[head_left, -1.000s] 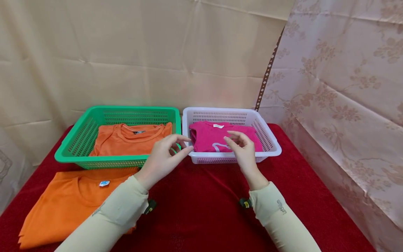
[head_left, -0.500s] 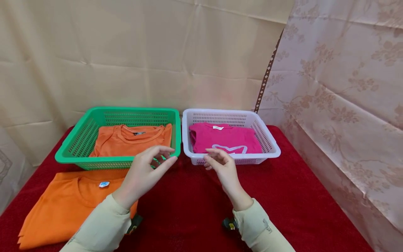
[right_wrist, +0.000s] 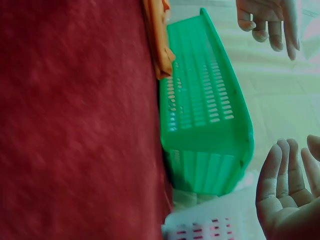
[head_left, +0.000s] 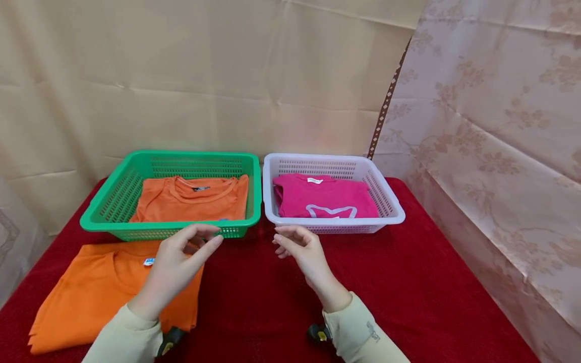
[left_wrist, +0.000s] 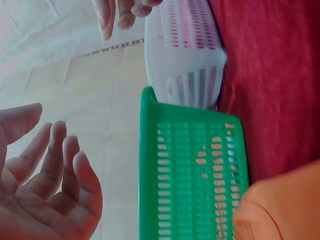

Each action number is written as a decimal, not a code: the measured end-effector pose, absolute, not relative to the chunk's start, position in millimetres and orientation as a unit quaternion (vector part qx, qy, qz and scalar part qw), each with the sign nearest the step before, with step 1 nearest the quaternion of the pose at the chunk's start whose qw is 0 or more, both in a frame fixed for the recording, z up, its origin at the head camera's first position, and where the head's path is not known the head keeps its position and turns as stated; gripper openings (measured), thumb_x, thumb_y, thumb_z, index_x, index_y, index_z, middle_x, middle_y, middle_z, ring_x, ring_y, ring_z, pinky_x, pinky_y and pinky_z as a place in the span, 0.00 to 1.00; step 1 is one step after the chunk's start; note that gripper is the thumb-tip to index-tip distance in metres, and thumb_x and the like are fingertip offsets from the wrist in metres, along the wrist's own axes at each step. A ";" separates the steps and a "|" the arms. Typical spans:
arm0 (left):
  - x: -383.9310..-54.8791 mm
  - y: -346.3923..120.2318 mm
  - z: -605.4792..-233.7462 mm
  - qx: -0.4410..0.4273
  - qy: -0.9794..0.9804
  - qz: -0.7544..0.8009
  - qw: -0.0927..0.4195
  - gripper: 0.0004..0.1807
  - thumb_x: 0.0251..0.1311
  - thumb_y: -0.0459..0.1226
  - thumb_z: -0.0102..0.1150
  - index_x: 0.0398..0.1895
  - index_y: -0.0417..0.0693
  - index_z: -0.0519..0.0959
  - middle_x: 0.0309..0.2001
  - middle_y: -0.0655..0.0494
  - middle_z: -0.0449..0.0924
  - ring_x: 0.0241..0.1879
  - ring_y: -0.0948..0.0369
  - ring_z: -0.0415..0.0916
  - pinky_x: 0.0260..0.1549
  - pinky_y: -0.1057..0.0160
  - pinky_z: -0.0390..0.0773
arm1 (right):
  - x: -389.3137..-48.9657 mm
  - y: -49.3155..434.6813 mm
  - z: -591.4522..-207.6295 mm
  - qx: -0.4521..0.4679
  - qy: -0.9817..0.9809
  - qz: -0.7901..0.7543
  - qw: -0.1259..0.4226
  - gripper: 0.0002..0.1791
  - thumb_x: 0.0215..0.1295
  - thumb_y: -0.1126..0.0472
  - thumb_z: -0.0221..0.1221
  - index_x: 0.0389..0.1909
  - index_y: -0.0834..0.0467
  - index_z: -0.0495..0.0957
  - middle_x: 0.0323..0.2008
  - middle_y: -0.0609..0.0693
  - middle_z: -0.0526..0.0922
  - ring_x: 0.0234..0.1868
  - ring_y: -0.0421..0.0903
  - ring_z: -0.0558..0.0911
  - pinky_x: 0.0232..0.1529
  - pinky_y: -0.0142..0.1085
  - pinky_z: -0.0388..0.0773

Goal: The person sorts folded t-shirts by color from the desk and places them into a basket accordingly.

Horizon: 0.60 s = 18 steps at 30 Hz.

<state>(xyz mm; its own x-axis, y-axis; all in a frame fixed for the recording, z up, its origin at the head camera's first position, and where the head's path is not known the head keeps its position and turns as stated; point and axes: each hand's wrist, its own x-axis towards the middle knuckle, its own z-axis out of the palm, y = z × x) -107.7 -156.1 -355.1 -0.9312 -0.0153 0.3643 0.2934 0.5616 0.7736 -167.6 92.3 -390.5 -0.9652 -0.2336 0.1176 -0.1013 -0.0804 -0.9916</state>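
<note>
My left hand (head_left: 174,262) hovers over the right part of a folded orange shirt (head_left: 86,297) that lies on the table at the front left. Its fingers are loosely bent, with nothing between them and the thumb. My right hand (head_left: 304,257) is in the air in front of the white basket (head_left: 395,214), its fingers relaxed and holding nothing. A folded orange shirt (head_left: 195,201) lies in the green basket (head_left: 102,222). Inside the white basket is a folded pink shirt (head_left: 327,196) with a pale star outline. In the left wrist view the left hand (left_wrist: 55,185) faces palm up, fingers apart.
Both baskets stand side by side at the back of a table covered in red cloth (head_left: 408,292). Behind them hangs a beige curtain (head_left: 204,75). A pale floral curtain (head_left: 508,126) runs along the right side.
Both hands have drawn back from the baskets toward me and to the left, the left one now over the front orange shirt. Shirts and baskets stay in place.
</note>
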 end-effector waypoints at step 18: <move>-73.9 -231.5 -389.2 0.043 -0.883 -0.437 0.168 0.15 0.68 0.45 0.59 0.52 0.48 0.82 0.37 0.67 0.83 0.35 0.79 0.72 0.31 0.79 0.73 | -155.8 60.8 -407.2 -0.189 0.692 -0.679 0.157 0.17 0.68 0.68 0.58 0.55 0.72 0.75 0.43 0.71 0.83 0.31 0.39 0.84 0.38 0.37 0.85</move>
<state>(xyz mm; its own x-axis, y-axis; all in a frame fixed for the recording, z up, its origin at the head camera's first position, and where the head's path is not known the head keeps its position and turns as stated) -73.9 -231.5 -389.2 -0.9397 -0.2233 0.2588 0.0703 0.6147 0.7856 -155.8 60.8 -407.2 -0.8789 -0.4755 0.0389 -0.0482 0.0075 -0.9988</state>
